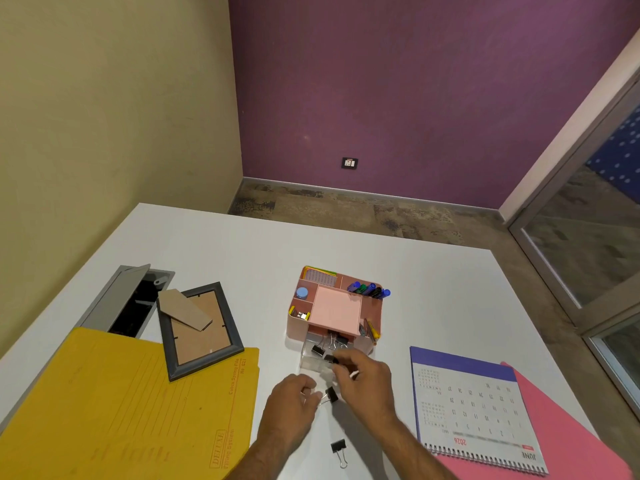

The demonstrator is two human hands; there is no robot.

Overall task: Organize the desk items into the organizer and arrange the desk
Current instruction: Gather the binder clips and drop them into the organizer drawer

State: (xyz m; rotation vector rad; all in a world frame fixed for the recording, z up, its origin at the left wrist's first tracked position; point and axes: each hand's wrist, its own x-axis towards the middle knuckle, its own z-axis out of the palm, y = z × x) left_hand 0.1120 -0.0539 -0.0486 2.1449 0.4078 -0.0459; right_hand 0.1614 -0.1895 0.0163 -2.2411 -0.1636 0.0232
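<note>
Pink organizer (pixel 370 336) at bench (pixel 242 244) centre, clear drawer (pixel 313 363) pulled out at its 6 o'clock, binder clips inside. Right hand (pixel 363 379) pinches black clip (pixel 330 358) over drawer. Left hand (pixel 294 400) pinches second clip (pixel 331 394) by wire handle. Third clip (pixel 338 446) lies loose at 6 o'clock. Yellow folder (pixel 121 410) at 8 o'clock, calendar (pixel 478 410) at 4 o'clock.

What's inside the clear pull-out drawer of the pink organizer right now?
Several black binder clips lie in the clear plastic drawer of the pink desk organizer. The right hand covers the drawer's front right part, so anything there is hidden.
</note>
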